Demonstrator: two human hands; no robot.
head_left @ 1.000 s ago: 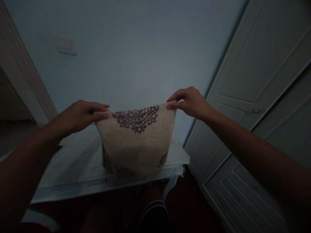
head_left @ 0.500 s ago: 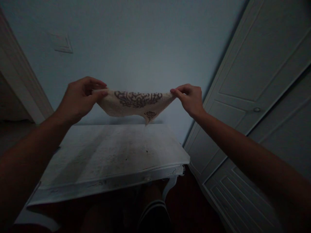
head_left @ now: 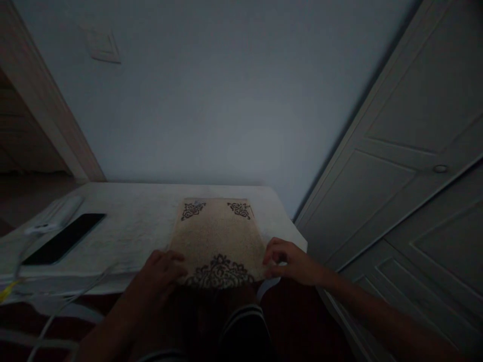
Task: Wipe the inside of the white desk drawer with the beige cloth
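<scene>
Phone (head_left: 65, 239) near table (head_left: 128, 216) left end; left hand (head_left: 162, 274) grasps cloth's (head_left: 221, 236) near left corner. Cloth spreads between both hands, toward table's right end, past front edge; right hand (head_left: 289, 261) pinches its near right corner.

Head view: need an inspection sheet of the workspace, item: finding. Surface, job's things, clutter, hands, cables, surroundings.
Surface: white table, mottled, against the wall.
Job's things: beige cloth, dark-patterned, spread out, near edge at the table's front edge.
Clutter: phone, screen dark, and a white device, both at the table's left; use of the device unclear.
Hands: left hand at cloth's near left corner, right hand at near right; grip unclear on both.
Cables: pale cable down the table's front, left; ends unclear.
Surroundings: cabinet right, switch on wall, dim light.
</scene>
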